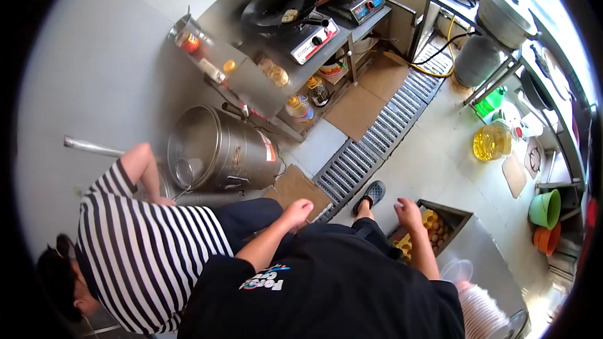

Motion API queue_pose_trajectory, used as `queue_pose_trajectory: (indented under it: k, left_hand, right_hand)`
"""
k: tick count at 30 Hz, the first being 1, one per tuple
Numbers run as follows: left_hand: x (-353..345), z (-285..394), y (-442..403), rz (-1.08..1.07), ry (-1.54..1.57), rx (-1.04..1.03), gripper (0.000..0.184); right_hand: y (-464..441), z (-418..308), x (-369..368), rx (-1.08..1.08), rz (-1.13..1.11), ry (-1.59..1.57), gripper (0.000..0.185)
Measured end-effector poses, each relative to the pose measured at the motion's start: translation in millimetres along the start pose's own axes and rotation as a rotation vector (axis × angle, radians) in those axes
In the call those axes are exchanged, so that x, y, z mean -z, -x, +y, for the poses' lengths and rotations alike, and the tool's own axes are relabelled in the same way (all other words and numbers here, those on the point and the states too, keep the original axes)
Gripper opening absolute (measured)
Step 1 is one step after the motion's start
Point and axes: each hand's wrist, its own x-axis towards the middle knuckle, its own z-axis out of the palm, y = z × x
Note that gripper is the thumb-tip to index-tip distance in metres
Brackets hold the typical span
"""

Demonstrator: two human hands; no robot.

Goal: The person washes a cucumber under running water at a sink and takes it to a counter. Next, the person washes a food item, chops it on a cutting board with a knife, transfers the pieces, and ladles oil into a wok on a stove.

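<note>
My left hand (298, 213) is in front of my body, fingers curled in, with nothing visible in it. A piece of cardboard (301, 191) lies on the floor beyond it. My right hand (409, 213) is lowered on the other side, fingers loosely bent and slightly apart, holding nothing that I can see. Beside and below that hand is an open metal-edged box (463, 221) with brown eggs (440, 233) and yellow pieces (403, 246) I cannot identify. Neither hand appears to touch an object.
At my left, a person in a striped shirt (151, 245) reaches toward a large steel pot (242, 157). A wok (270, 9) sits on a cooker (314, 43). A drain grate (358, 163) crosses the floor. An oil jug (493, 142) and stacked white containers (482, 314) are rightward.
</note>
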Motion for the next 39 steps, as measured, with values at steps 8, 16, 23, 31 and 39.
queue_pose_trajectory:
  k: [8, 16, 23, 31, 39]
  left_hand:
    - [16.8, 145.3, -194.3, -0.041, 0.3, -0.021, 0.025]
    - [62.2, 264.7, -377.1, 0.245, 0.629, 0.127, 0.027]
    - [101.7, 291.4, -484.8, 0.745, -0.098, 0.303, 0.049]
    - [118.5, 340.4, -484.0, 0.914, -0.402, 0.546, 0.052]
    - [118.0, 324.9, -503.3, 1.089, 0.364, 0.622, 0.054]
  right_hand:
    - [-72.2, 28.1, 117.7, -0.107, 0.104, -0.035, 0.028]
    - [-61.5, 120.0, 147.2, -0.415, 0.048, 0.011, 0.029]
    - [-41.8, 143.9, 175.9, -0.915, -0.048, -0.343, 0.027]
    - [-135.3, 144.8, 197.3, -0.791, -0.203, -0.409, 0.03]
    - [-204.3, 176.4, 232.6, -0.757, -0.193, -0.465, 0.026]
